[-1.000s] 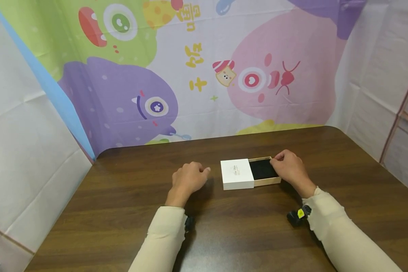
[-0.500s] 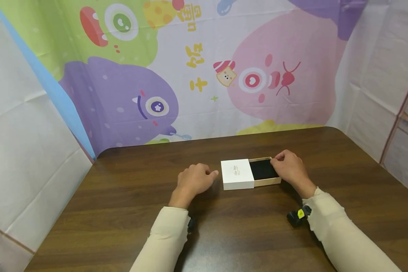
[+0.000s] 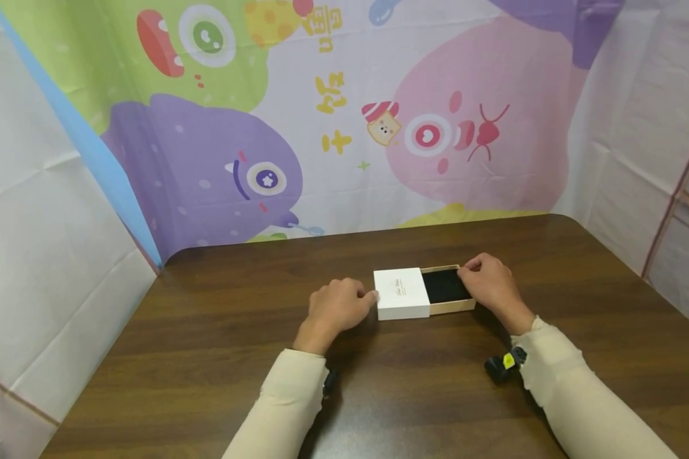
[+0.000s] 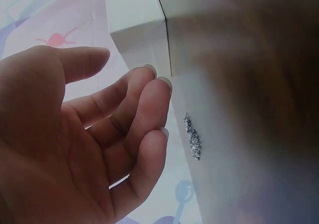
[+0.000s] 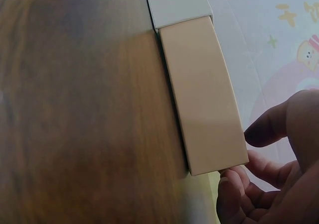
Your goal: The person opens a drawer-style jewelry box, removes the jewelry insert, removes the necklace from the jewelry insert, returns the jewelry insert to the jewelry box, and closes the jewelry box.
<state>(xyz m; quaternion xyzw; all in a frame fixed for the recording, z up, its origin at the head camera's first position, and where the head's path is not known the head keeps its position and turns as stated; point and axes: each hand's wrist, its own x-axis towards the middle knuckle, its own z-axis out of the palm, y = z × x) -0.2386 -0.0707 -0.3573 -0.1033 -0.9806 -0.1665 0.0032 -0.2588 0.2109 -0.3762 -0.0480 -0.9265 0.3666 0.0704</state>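
Observation:
A white slide-out box lies flat on the table, its white sleeve (image 3: 400, 294) printed with small gold lettering. From the sleeve's right end a tan inner drawer (image 5: 207, 99) is pulled partway out, showing a black lining (image 3: 444, 286). My right hand (image 3: 490, 285) pinches the drawer's outer end between thumb and fingers. At the sleeve's left end is my left hand (image 3: 340, 307), thumb right at the edge in the head view. Its fingers are loosely bent, with nothing held between them, and the thumb stands apart from them in the left wrist view.
The brown wooden table (image 3: 207, 357) stretches around the box to a printed cartoon cloth (image 3: 339, 191) hanging behind it. Pale cloths hang at both sides. A small silvery speckled patch (image 4: 192, 137) shows beyond the left fingertips. Each wrist wears a small black camera.
My left hand has moved right, up to the sleeve's left end. My right hand keeps its pinch on the drawer, and the box has stayed in place.

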